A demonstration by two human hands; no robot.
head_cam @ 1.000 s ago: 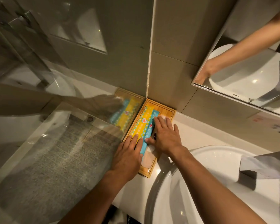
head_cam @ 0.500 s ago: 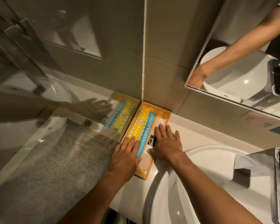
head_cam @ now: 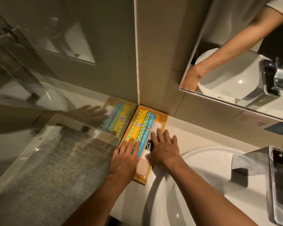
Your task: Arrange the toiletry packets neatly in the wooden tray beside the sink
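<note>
Fingers point(head_cam: 160, 136) on both hands are spread out flat, palms down, pinching nothing. Left hand point(head_cam: 124, 158) presses the near ends of the yellow packet point(head_cam: 136, 128) and the blue packet point(head_cam: 145, 129); right hand point(head_cam: 163, 149) lies over the white packet point(head_cam: 158, 125) with the little black label. All three sit lengthwise, side by side, in the wooden tray point(head_cam: 164, 117), which is tucked into the wall corner on the white surface point(head_cam: 194, 132), just beside the sink point(head_cam: 211, 176).

My guess is these are super light, thin and a bit floppy, with slick wrappers, so they'd skate around if you poke them. Flat-palm nudging along the long edges seems safer than lifting. If one needs picking up, I'd pinch a short end.
</note>
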